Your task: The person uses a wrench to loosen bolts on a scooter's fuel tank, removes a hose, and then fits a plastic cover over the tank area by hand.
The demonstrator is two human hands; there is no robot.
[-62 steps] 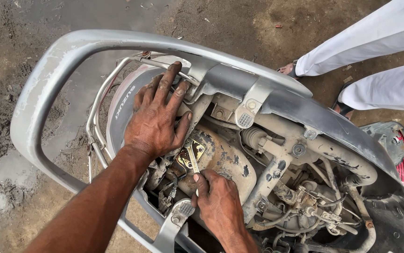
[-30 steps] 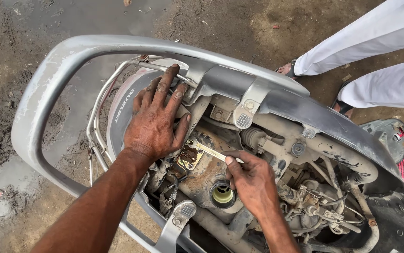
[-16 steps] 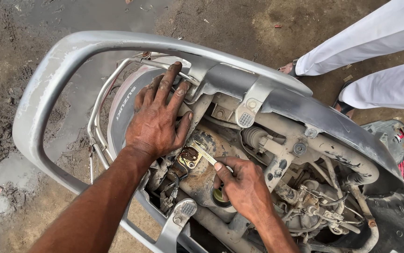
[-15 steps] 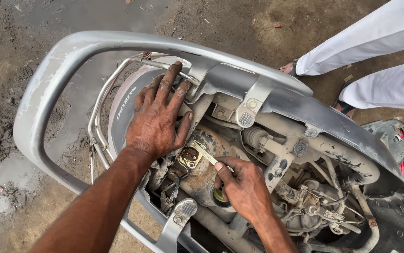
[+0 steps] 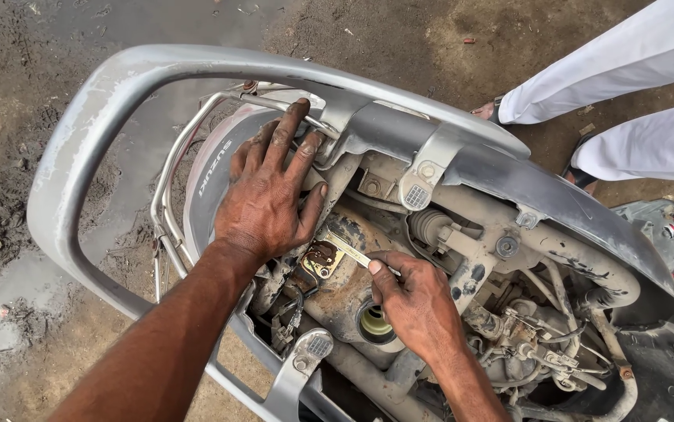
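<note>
Centre of frame: my right hand (image 5: 419, 301) pinches flat wrench (image 5: 353, 252), its head on dusty fitting (image 5: 321, 258) atop scooter frame. Left hand (image 5: 271, 195) flat, fingers spread, bracing on grey rear bodywork (image 5: 212, 176). I judge: keep wrench seated square, turn slow, hold brace firm.

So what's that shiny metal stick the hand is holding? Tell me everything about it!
It is a small flat spanner, silvery metal, slim and straight. It lies slanted over the dusty brown tank inside the opened scooter. Its upper-left end sits on a brass-coloured fitting with dark wires. The right hand pinches its lower-right end between thumb and fingertips, hiding that end. The left hand rests flat just above it, apart from it.
</note>
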